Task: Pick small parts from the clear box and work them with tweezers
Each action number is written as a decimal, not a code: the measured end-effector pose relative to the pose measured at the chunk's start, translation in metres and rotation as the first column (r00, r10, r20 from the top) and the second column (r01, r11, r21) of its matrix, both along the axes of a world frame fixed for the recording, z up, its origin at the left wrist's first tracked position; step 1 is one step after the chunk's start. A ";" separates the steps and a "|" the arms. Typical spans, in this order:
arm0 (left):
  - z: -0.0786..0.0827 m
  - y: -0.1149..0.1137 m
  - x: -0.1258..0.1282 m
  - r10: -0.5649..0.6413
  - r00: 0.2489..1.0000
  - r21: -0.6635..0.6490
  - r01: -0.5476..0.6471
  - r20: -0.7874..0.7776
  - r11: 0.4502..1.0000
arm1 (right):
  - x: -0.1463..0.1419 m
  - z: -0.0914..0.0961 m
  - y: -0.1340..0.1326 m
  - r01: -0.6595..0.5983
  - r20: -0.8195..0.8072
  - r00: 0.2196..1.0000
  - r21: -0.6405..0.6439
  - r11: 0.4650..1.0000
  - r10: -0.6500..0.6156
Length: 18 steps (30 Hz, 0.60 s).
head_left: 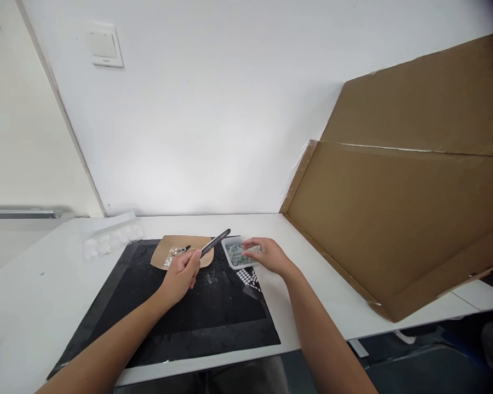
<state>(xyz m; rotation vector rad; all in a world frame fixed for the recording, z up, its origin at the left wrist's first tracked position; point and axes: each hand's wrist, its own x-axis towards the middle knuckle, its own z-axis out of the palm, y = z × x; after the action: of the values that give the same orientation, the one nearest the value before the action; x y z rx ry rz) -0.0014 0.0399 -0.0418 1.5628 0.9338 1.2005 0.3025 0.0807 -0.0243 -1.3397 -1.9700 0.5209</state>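
My left hand (183,275) is closed around a slim dark bar-shaped object (216,242) with a pale lower edge, which points up and to the right. I cannot make out its exact kind. Below and behind that hand lies a tan paper tray (160,253) holding small white pieces (173,253) and some black bits. My right hand (268,255) is over the right side of a small white plastic container (225,246), with thumb and fingers curved and apart. Inside the container are several greyish-green, translucent pieces (235,253). Nothing shows between the right fingertips.
A black mat (201,312) with scattered debris lies on the white table (28,295). A sheet of white oval pieces (246,277) is on its right edge. Clear plastic packaging (113,238) sits at back left. A large cardboard box (411,213) stands at right against the wall.
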 end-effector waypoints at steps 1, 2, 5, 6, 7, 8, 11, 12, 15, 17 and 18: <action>0.000 0.000 0.000 0.001 1.000 0.001 -0.001 0.000 1.000 | 0.000 -0.002 0.000 -0.013 0.015 1.000 -0.010 1.000 0.013; 0.000 0.000 0.000 0.003 1.000 0.003 -0.003 0.000 1.000 | 0.000 -0.004 0.001 -0.022 0.030 0.999 -0.011 1.000 0.022; 0.000 0.000 0.000 0.005 1.000 0.007 -0.005 -0.004 1.000 | -0.002 -0.010 0.003 -0.021 0.054 0.998 -0.002 1.000 0.021; 0.000 0.000 0.000 0.005 1.000 0.009 -0.005 -0.007 1.000 | -0.003 -0.011 0.003 -0.019 0.053 0.998 -0.002 1.000 0.019; 0.000 0.000 0.000 0.006 1.000 0.011 -0.006 -0.009 1.000 | -0.004 -0.012 0.004 -0.021 0.049 0.999 -0.004 1.000 0.021; 0.000 0.000 0.000 0.007 1.000 0.012 -0.007 -0.011 1.000 | -0.004 -0.012 0.004 -0.026 0.044 0.999 -0.006 1.000 0.026; -0.001 0.000 0.000 0.006 1.000 0.013 -0.006 -0.018 1.000 | -0.005 -0.011 0.005 -0.046 0.029 0.999 -0.008 0.999 0.046; -0.001 0.000 0.000 0.005 1.000 0.013 -0.005 -0.021 1.000 | -0.005 -0.010 0.005 -0.049 0.023 0.999 -0.006 0.999 0.049; -0.002 0.000 -0.001 -0.001 1.000 0.015 0.001 -0.026 1.000 | -0.004 -0.007 0.004 -0.035 0.000 0.999 0.009 0.999 0.035; -0.002 0.001 -0.001 -0.003 1.000 0.018 0.004 -0.027 1.000 | -0.004 -0.004 0.004 -0.019 -0.021 1.000 0.020 1.000 0.019; -0.002 0.001 -0.001 -0.003 1.000 0.020 0.004 -0.027 1.000 | -0.003 -0.003 0.004 -0.012 -0.032 0.999 0.023 1.000 0.013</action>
<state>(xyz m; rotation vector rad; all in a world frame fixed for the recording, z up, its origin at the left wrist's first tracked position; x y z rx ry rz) -0.0027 0.0412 -0.0443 1.5996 0.9392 1.1919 0.2991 0.0851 -0.0275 -1.2982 -1.9534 0.5216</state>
